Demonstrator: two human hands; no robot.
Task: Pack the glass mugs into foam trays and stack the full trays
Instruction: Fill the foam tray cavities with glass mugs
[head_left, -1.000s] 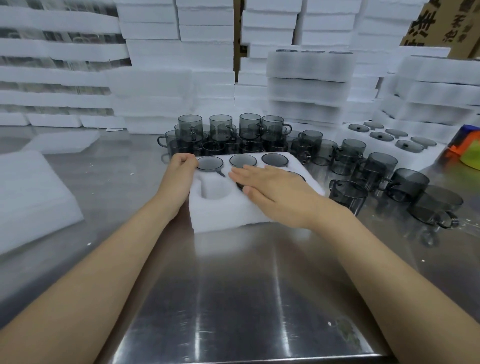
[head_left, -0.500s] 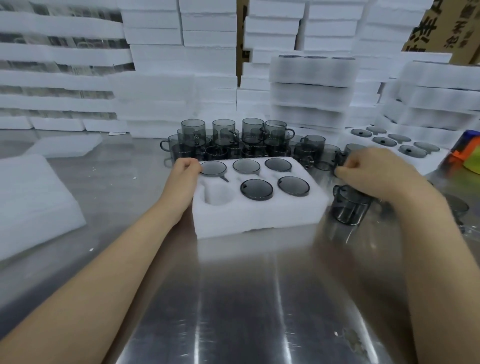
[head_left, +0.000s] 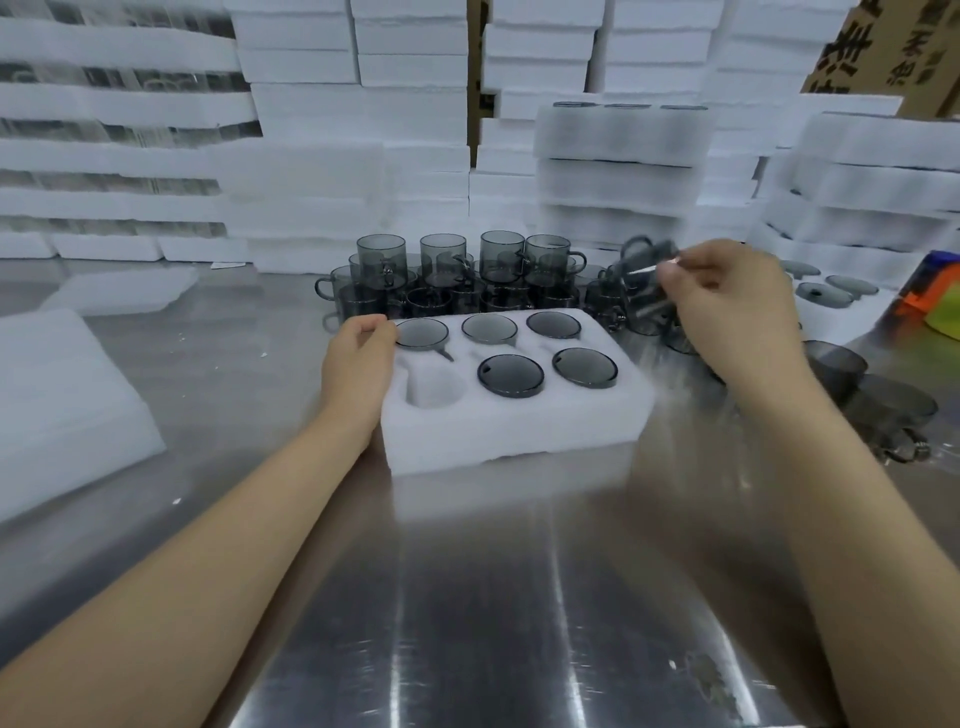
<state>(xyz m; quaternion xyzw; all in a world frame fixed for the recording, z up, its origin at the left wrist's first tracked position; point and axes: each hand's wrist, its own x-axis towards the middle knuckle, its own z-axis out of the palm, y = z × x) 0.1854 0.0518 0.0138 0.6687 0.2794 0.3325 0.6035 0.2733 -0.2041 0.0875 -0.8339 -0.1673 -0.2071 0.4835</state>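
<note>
Smoky grey mug (head_left: 644, 293), white foam tray (head_left: 519, 428)

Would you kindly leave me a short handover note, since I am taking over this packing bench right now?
Left hand: grips the far left corner of the foam tray, which sits on the steel table.
Right hand: holds a glass mug in the air, right of the tray.
Done: five of the tray's six pockets are filled.
Left: seat the held mug in the empty near-left pocket, then stack the tray. Many loose mugs stand behind and right of it.
</note>
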